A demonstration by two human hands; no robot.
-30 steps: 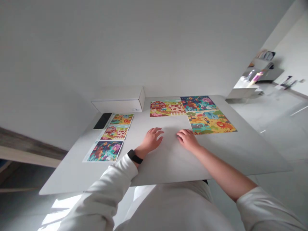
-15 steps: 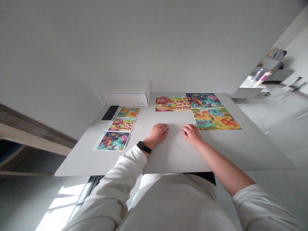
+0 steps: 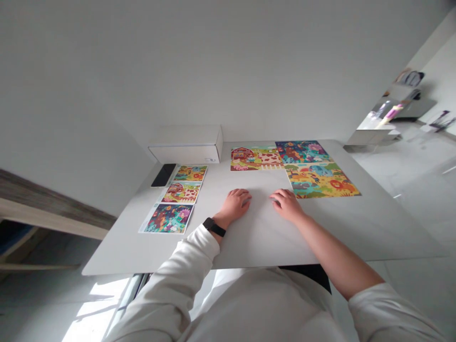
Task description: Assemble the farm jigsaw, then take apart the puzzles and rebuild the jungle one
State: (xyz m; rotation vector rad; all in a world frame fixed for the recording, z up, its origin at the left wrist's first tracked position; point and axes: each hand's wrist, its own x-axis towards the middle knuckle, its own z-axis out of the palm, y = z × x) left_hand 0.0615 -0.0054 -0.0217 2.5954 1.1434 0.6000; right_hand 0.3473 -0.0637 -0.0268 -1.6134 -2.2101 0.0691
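My left hand (image 3: 235, 204) lies palm down on the white table (image 3: 256, 228), fingers loosely curved, holding nothing; a black watch (image 3: 214, 227) sits on that wrist. My right hand (image 3: 288, 204) rests flat beside it, also holding nothing. Just beyond the hands lie three assembled colourful puzzles in an L: a farm scene (image 3: 255, 158), a dark blue scene (image 3: 299, 151) and a yellow animal scene (image 3: 320, 180). The right hand's fingertips are close to the yellow puzzle's near left corner.
Three picture cards (image 3: 177, 197) lie in a column at the table's left. A black phone (image 3: 163, 175) and a white box (image 3: 187, 145) are at the back left. The wall stands behind the table; floor and shelves are at right.
Both hands stay resting on the table in the same spot. Only the camera view has shifted, slightly right then down.
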